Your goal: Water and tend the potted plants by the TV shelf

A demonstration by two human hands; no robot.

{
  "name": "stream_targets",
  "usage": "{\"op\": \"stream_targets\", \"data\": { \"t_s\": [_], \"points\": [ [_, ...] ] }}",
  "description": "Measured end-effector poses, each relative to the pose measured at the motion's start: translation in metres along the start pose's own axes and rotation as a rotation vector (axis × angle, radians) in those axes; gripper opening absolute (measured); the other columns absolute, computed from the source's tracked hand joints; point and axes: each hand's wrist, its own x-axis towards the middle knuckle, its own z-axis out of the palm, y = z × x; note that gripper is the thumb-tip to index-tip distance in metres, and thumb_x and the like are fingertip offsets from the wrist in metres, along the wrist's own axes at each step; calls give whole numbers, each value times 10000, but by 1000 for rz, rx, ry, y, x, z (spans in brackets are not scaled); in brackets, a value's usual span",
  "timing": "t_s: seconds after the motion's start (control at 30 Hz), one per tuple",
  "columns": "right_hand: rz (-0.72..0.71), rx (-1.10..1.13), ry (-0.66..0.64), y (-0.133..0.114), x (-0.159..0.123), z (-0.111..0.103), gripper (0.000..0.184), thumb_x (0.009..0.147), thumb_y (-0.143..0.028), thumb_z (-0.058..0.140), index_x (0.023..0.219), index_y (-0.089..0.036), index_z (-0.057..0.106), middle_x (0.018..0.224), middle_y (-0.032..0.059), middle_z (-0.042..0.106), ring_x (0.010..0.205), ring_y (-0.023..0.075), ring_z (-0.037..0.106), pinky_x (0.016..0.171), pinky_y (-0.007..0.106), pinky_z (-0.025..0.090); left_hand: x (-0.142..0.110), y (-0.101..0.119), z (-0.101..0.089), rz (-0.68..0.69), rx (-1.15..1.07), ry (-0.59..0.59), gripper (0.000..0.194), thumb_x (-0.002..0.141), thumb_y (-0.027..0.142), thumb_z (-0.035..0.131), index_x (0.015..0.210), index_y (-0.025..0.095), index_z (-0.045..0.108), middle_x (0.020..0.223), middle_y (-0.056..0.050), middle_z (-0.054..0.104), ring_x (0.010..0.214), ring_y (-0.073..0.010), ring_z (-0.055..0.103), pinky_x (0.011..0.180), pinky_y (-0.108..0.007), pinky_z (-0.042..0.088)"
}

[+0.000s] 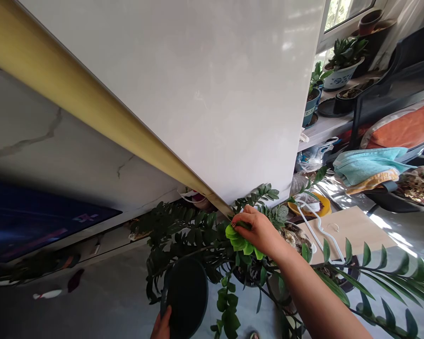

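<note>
My right hand [251, 230] reaches in among the potted plants, its fingers closed around the upper end of a sprig of bright green leaves [240, 244]. The lighter leaves hang below the fingers against a dark green leafy plant [187, 235]. At the bottom, my left hand [161, 326] grips the rim of a dark round plastic bucket [187, 299]. The bucket's inside is too dark to make out. A trailing stem of green leaves [228, 306] hangs between the bucket and my right forearm.
A white wall panel [198, 94] with a gold edge strip [102, 117] rises behind the plants. To the right are a white hanger [320, 230], a wooden board [353, 230], a yellow basin [325, 203] and a chair with a blue towel [371, 165]. Long leafy stems [381, 273] extend across the lower right.
</note>
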Motion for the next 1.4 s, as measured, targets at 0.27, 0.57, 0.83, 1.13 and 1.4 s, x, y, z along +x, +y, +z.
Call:
{"op": "stream_targets", "data": {
  "t_s": [0.27, 0.57, 0.83, 1.13, 1.4],
  "points": [
    [2, 54, 4, 5, -1, -2, 220, 952, -54, 685, 1065, -212, 790, 960, 13, 590, 880, 173, 626, 791, 283, 462, -34, 11, 25, -68, -99, 49, 751, 1052, 314, 614, 1738, 337, 310, 1783, -91, 371, 1629, -366, 308, 1175, -535, 546],
    [8, 90, 64, 15, -2, -8, 206, 1008, -150, 636, 1100, -218, 807, 934, 21, 585, 858, 188, 620, 780, 312, 464, -26, 2, 26, 11, -92, 54, 717, 1046, 250, 616, 1720, 259, 370, 1763, -132, 405, 1619, -371, 327, 1208, -514, 508],
    [30, 89, 84, 17, -3, -9, 192, 993, -202, 651, 1114, -230, 797, 913, 4, 570, 778, 166, 578, 716, 297, 442, -31, 1, 31, 15, -105, 58, 705, 1047, 267, 628, 1710, 265, 390, 1730, -141, 467, 1598, -364, 387, 1225, -524, 482],
    [14, 61, 124, 11, -9, -17, 242, 967, -187, 653, 1162, -245, 783, 936, 15, 595, 804, 180, 618, 717, 301, 490, -35, 4, 28, -36, -92, 53, 722, 1048, 288, 624, 1721, 297, 362, 1757, -116, 425, 1620, -370, 350, 1231, -549, 484],
    [-105, -22, 354, -8, -51, -17, 203, 1072, -247, 593, 1246, -220, 695, 1031, 55, 655, 773, 167, 617, 694, 294, 517, -21, -6, 16, 23, -49, 44, 712, 1039, 290, 645, 1704, 232, 398, 1731, -181, 455, 1571, -376, 449, 1212, -517, 499]
  ]
}}
